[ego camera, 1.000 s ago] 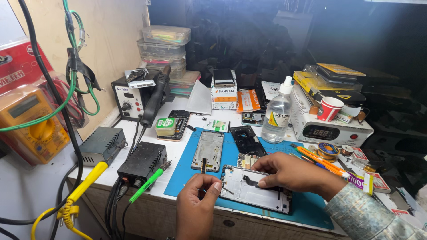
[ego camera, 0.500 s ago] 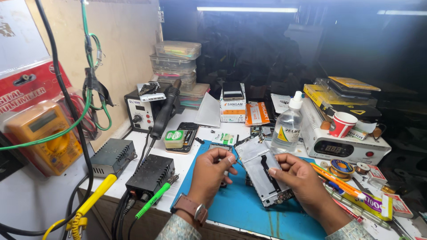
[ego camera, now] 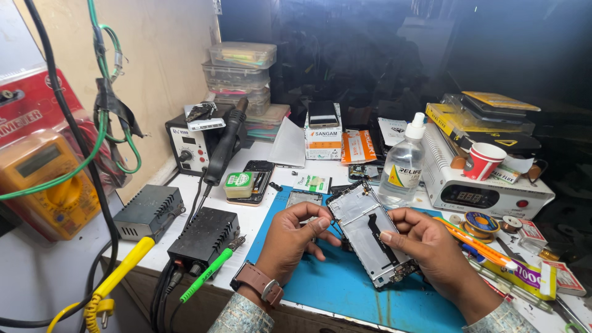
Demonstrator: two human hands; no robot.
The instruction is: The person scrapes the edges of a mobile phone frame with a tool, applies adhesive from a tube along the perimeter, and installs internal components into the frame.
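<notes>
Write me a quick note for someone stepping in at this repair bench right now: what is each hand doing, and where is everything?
Left hand: fingertips pinched at the upper left edge of the opened phone frame; whether a small tool or part sits between them is too small to tell.
Right hand: grips the frame's right side, thumb across its face, holding it tilted above the blue mat.
Nearby: a small metal plate lies on the mat behind the left hand; a clear liquid bottle stands behind the frame; a red paper cup sits on the white machine at right.
Done: the phone is already open, its inner frame bare.
Left: the frame is not yet set down or closed.
</notes>
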